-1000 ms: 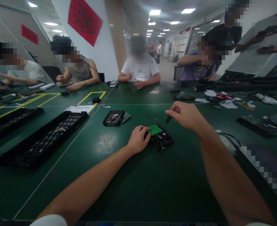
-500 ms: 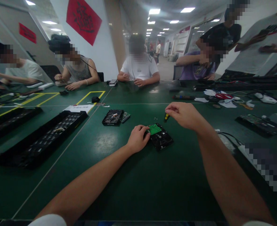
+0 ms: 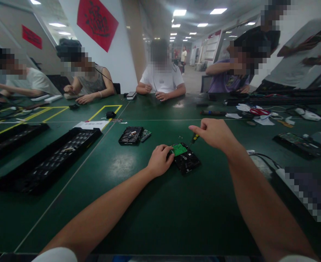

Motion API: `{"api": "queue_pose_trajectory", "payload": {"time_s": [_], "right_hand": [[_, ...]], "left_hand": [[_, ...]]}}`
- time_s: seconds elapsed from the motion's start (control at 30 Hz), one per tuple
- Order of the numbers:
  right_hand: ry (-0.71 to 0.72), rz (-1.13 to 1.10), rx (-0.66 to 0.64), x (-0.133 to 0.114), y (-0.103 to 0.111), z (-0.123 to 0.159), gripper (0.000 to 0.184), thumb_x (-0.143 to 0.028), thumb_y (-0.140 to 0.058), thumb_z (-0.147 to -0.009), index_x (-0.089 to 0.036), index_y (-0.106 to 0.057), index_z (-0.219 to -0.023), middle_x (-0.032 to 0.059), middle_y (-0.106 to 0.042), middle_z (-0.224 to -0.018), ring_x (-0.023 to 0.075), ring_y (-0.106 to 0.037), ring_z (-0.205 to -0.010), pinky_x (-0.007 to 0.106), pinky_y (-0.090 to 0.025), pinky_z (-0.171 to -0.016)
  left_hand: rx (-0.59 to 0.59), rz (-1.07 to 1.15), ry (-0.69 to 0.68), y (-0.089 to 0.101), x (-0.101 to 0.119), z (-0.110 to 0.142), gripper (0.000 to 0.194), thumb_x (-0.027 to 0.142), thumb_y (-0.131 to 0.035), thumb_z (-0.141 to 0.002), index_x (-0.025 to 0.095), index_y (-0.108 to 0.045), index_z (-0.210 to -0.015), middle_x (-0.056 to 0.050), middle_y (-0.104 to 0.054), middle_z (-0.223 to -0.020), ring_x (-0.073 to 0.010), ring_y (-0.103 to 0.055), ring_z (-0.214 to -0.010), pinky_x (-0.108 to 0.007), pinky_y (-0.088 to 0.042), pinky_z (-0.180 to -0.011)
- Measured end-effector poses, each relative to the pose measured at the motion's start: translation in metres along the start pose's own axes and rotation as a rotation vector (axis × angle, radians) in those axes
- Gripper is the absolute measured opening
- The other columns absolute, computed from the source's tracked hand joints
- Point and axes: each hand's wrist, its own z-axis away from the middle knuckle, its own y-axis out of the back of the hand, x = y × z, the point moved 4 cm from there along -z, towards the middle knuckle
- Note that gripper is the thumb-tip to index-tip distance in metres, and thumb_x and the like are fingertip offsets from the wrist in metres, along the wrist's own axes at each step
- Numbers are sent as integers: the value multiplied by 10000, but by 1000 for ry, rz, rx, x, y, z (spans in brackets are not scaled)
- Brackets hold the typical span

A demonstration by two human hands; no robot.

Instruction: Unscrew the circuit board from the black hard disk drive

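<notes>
A black hard drive [image 3: 188, 162] with a green circuit board [image 3: 179, 149] lies flat on the table in front of me. My left hand [image 3: 161, 160] grips its left edge, thumb and fingers bent around the side. In my right hand [image 3: 213, 133] is a yellow-and-black screwdriver [image 3: 195, 138], held with the fingers curled and the thumb pointing left. The screwdriver slants down to the upper right edge of the circuit board; its thin tip is too small to make out clearly. Just beyond the drive lie several tiny screws [image 3: 180, 137].
Another hard drive [image 3: 130, 135] and a loose circuit board [image 3: 145, 135] lie to the left. A long black tray [image 3: 54, 160] stands farther left. At right are an opened device [image 3: 298, 144] and a cable [image 3: 265, 156]. Several people sit across the green table [image 3: 117, 214].
My right hand has turned on the screwdriver: the thumb now sticks out to the left, and the handle tilts more to the right. My left hand and the hard drive stay put.
</notes>
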Motion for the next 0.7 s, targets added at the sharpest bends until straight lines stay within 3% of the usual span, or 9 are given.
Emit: {"api": "queue_pose_trajectory", "payload": {"time_s": [0.33,0.53,0.63,0.7], "right_hand": [[-31,-183,-10,-10,-7,1,212,-404,-656,-921,-217,-656,-820,52,-746,-787,214,-653,-704,322,-429,-673],[32,-331,-96,-8,-18,-3,468,-478,-384,-1096,-206,-680,-856,65,-774,-896,196,-671,-716,304,-451,-682],[111,-236,-117,-12,-21,-3,456,-458,-379,-1101,-204,-676,-865,74,-763,-891,219,-682,-792,313,-449,-723],[188,-156,-140,-16,-22,0,347,-414,-465,-1069,-205,-672,-885,81,-759,-926,237,-684,-850,324,-447,-754]], "left_hand": [[6,-1,-2,-1,0,1,343,339,-582,-1005,216,-657,-1316,-126,-655,-1230,-300,-596,-1207,-504,-497,-1078],[-1,3,1,1,1,0,337,343,-579,-1010,218,-659,-1311,-123,-653,-1231,-299,-599,-1196,-498,-499,-1071],[1,4,2,0,0,0,339,344,-583,-1007,217,-659,-1312,-125,-656,-1227,-302,-599,-1196,-503,-497,-1072],[1,1,4,0,0,0,339,351,-579,-1010,217,-660,-1311,-126,-656,-1224,-304,-601,-1195,-508,-496,-1072]]}}
